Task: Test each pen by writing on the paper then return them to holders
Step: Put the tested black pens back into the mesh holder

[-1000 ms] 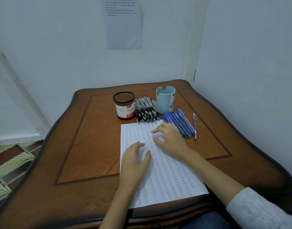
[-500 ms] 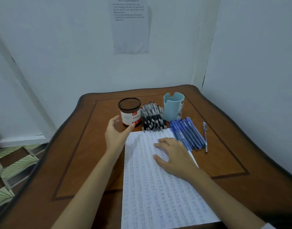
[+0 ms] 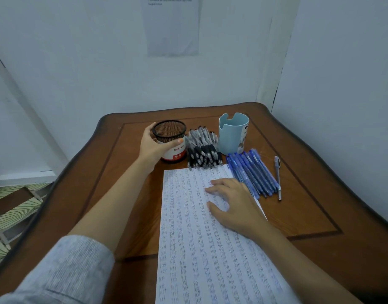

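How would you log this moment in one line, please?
left hand grips mesh holder; right hand flat on paper; pens on table

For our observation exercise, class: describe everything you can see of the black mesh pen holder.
The black mesh pen holder is a round cup of what looks like wire mesh, with a white and red label round its lower half. It stands upright on the wooden table, just left of the pile of black pens. No pens show inside. The left hand grips its side, thumb across the front.
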Available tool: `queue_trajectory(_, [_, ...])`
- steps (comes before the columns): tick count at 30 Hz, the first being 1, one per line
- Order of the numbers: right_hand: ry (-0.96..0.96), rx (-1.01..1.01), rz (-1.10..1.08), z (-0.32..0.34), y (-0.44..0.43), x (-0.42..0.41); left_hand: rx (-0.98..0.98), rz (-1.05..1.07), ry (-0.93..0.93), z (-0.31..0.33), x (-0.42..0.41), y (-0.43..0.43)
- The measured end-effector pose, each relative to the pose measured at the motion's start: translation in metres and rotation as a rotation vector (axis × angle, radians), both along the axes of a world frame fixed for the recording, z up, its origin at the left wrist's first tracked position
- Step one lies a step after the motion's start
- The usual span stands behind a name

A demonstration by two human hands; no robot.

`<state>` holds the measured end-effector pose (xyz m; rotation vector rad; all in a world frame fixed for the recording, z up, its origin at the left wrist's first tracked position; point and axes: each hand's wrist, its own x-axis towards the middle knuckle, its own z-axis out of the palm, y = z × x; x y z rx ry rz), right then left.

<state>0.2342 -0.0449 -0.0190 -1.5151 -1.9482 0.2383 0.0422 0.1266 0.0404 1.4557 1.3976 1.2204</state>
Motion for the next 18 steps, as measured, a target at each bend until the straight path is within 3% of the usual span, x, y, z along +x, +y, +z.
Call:
queue_trajectory(9, [0.034, -0.014, -0.008, 0.002, -0.001, 0.002, 0.135, 0.135, -0.028, 0.013, -0.010, -0.020])
queue_trajectory(18, [0.032, -0.053, -0.015, 0.011, -0.006, -0.002, 0.221, 0.037, -0.073, 0.002, -0.042, -0.097])
